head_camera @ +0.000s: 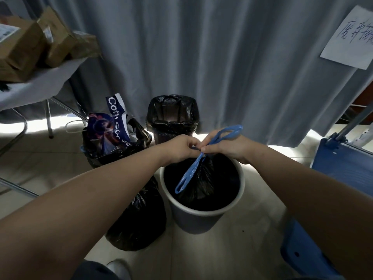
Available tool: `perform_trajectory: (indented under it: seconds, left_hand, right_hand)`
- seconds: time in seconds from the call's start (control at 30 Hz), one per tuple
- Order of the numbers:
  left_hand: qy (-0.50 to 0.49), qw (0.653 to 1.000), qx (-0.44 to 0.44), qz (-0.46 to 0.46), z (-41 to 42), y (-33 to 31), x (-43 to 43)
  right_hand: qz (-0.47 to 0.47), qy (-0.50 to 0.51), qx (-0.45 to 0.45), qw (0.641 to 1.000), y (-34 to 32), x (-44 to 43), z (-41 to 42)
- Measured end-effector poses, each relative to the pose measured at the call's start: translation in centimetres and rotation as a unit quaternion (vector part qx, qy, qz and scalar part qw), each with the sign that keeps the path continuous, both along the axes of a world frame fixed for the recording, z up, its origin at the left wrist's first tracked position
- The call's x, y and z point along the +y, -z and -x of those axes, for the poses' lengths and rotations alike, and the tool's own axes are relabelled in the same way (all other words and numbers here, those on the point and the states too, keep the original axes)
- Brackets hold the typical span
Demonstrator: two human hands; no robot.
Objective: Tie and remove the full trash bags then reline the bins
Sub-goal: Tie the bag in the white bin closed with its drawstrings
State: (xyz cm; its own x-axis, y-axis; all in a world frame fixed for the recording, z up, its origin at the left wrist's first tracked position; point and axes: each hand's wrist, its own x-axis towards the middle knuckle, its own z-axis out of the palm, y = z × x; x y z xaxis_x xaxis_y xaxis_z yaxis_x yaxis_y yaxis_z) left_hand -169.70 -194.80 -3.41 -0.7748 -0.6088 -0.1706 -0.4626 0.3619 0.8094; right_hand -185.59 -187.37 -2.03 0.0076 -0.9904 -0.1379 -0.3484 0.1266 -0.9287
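A black trash bag [203, 182] sits gathered inside a round bin with a white rim [241, 190] in the middle of the floor. Its blue drawstring [188, 174] has one loop hanging down over the bag and another loop sticking up to the right. My left hand [180, 148] and my right hand [228, 147] meet above the bag's neck, and each pinches the blue drawstring at the crossing. A second bin lined with a black bag [172, 116] stands behind. Left of it, another black bag [119, 150] is stuffed with blue printed paper bags.
A filled black bag [139, 219] lies on the floor under my left forearm. A table with cardboard boxes [24, 43] stands at the far left. A grey curtain [201, 47] hangs behind the bins. Blue plastic furniture [343, 164] stands at the right, and tiled floor lies in front.
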Motion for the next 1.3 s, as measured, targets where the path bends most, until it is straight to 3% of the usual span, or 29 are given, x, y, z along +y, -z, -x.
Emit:
perform_trajectory:
  seconds: [0.07, 0.23, 0.4, 0.5, 0.6, 0.8, 0.9, 1.0, 1.1, 1.2, 1.3]
  left_hand:
    - [-0.013, 1.0, -0.01, -0.012, 0.3, 0.2, 0.0]
    - [-0.08, 0.991, 0.022, -0.104, 0.6, -0.1, 0.1]
    - [-0.114, 0.964, 0.056, -0.235, 0.2, -1.0, 0.4]
    - [-0.134, 0.959, 0.064, -0.242, 0.4, -0.5, 0.2]
    - [-0.171, 0.947, 0.136, -0.234, 1.1, -0.2, 0.7]
    - [-0.171, 0.944, 0.193, -0.204, 1.6, -0.5, 0.1]
    - [-0.2, 0.92, 0.247, -0.23, 2.2, -0.8, 0.2]
    - [-0.23, 0.91, 0.262, -0.225, 2.5, -0.5, 0.3]
    - [-0.241, 0.919, 0.226, -0.215, 2.5, 0.3, 0.3]
    - [-0.266, 0.934, 0.142, -0.192, 1.2, 1.9, -1.4]
    - [-0.239, 0.964, 0.029, -0.111, 0.0, 3.9, -2.5]
  right_hand:
    - [0.027, 0.003, 0.022, 0.999, 0.0, 0.1, 0.1]
    - [0.119, 0.03, 0.303, 0.945, 1.1, -0.4, -0.4]
    - [0.158, 0.129, 0.243, 0.948, 1.9, -0.2, -1.1]
    - [0.153, 0.151, 0.221, 0.951, 2.1, 0.1, -1.5]
    - [0.158, 0.15, 0.207, 0.954, 2.2, 0.1, -1.6]
    - [0.174, 0.089, 0.27, 0.943, 1.5, 0.0, -1.1]
    - [0.18, 0.086, 0.278, 0.94, 1.3, -0.2, -0.8]
    - [0.164, 0.087, 0.257, 0.948, 1.8, 0.0, -0.4]
    - [0.142, 0.053, 0.304, 0.941, 3.4, 0.7, 0.6]
    - [0.017, 0.051, 0.346, 0.937, 4.3, 1.5, 2.8]
    - [-0.138, 0.039, 0.427, 0.893, 5.3, 1.8, 3.9]
